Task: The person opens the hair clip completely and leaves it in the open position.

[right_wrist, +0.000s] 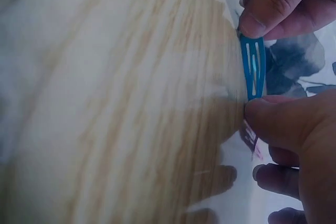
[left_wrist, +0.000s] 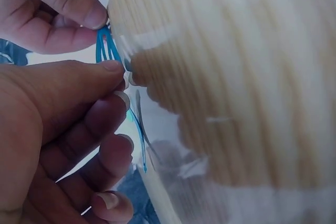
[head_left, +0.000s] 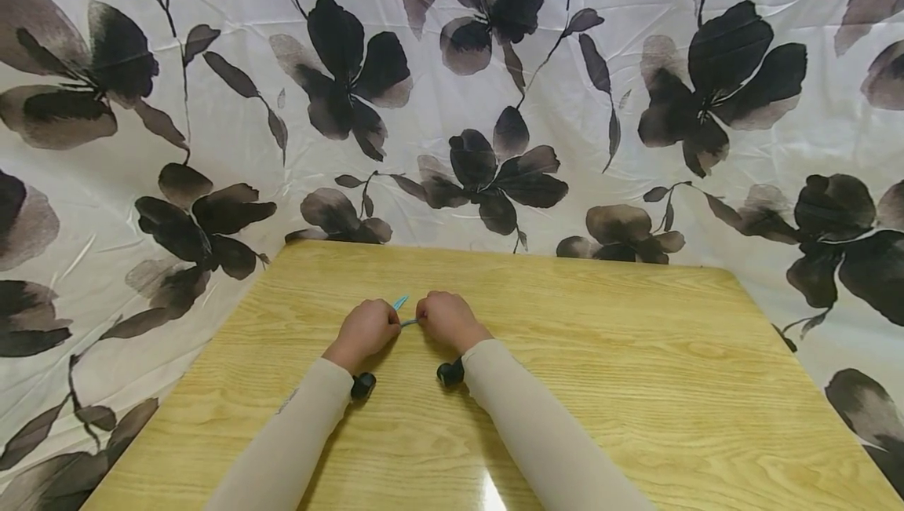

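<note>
A blue snap hair clip [right_wrist: 253, 69] with long slots is stretched between the two hands, just above the table. My left hand [head_left: 367, 329] pinches one end between thumb and index finger, its other fingers loosely curled below. The opposite end is pinched by the thumb and index finger of my right hand [head_left: 449, 319]. A second, lighter blue slim piece [head_left: 400, 302], which looks like another clip, shows just beyond the left fingers. In the left wrist view a thin blue piece [left_wrist: 142, 140] lies past the left fingertips, partly hidden by them.
A glossy wood-grain table [head_left: 600, 370] spreads under both arms and mirrors the hands. Behind and around it hangs a white cloth [head_left: 600, 181] with dark flowers. Each wrist carries a small black camera [head_left: 363, 385] below the beige sleeves [head_left: 544, 417].
</note>
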`<state>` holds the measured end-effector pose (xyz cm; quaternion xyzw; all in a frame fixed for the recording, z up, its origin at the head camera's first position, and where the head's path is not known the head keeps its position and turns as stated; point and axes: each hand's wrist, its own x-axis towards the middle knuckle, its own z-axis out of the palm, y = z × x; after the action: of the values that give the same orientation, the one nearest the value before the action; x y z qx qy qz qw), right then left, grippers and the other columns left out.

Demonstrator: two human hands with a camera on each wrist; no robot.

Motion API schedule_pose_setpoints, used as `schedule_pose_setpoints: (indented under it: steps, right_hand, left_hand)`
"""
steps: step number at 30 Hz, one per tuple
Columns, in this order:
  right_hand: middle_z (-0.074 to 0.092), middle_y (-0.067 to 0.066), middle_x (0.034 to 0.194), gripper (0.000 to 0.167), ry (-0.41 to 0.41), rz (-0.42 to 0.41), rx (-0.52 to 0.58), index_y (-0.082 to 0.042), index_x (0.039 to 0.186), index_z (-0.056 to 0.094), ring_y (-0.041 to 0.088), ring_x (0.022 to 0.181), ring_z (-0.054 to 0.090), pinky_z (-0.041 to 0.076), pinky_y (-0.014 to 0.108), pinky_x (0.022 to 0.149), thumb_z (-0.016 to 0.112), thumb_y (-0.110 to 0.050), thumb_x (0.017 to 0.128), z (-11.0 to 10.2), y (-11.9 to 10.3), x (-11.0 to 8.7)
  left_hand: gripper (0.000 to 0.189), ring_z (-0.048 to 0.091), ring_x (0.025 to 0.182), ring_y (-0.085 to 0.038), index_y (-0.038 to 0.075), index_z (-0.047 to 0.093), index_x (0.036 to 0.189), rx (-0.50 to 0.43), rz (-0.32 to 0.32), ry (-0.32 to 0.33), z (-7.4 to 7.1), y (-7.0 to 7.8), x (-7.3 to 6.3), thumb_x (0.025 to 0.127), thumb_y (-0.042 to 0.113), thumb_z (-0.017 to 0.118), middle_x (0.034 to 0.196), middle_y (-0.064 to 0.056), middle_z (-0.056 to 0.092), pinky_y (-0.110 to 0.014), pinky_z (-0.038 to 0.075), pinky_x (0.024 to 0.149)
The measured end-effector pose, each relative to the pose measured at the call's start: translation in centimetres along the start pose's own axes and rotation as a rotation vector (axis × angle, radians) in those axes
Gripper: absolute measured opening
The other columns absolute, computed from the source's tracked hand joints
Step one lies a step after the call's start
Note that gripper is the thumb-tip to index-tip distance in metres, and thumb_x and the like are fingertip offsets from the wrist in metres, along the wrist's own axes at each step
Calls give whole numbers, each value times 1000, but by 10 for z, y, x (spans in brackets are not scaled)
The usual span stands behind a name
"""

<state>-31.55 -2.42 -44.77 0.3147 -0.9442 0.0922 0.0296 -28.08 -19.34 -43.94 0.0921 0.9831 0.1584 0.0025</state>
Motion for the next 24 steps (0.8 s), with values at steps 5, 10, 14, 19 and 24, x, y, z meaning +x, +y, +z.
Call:
schedule_pose_setpoints:
  steps: [5,10,14,19,24]
  right_hand:
    - [68,-2,96,14,-13,3,12,-18,100,75,16,91,65,52,31,83,61,-19,95,-1,0,1]
    - [68,-2,97,15,-27,-2,-12,-19,101,74,16,93,65,52,32,85,60,-20,96,0,0,1]
    - [68,-1,99,16,-32,-3,-8,-19,103,74,16,94,65,51,35,88,59,-19,96,-3,0,-2]
    - [67,-1,102,19,-31,2,20,-19,105,73,17,96,64,50,39,92,57,-16,95,-7,1,-4]
    - [67,0,102,18,-26,13,47,-18,105,73,18,96,64,48,41,95,57,-16,95,-10,4,-6]
  left_hand:
    - [14,65,75,-19,12,77,82,-1,13,20,-1,1,0,90,16,65,84,-3,72,-38,54,72]
    - [15,65,75,-18,10,76,84,-34,0,11,-1,2,-2,92,15,64,86,-4,71,-37,54,72]
    - [16,58,66,-15,8,73,83,-81,-24,-1,-2,3,-3,91,13,61,78,-3,68,-32,49,65]
    - [17,48,58,-16,8,70,79,-123,-24,10,-2,4,-3,90,10,58,67,-1,60,-27,39,58]
    - [18,50,58,-16,8,70,79,-153,-19,26,-3,4,-2,91,11,57,69,-2,61,-28,40,58]
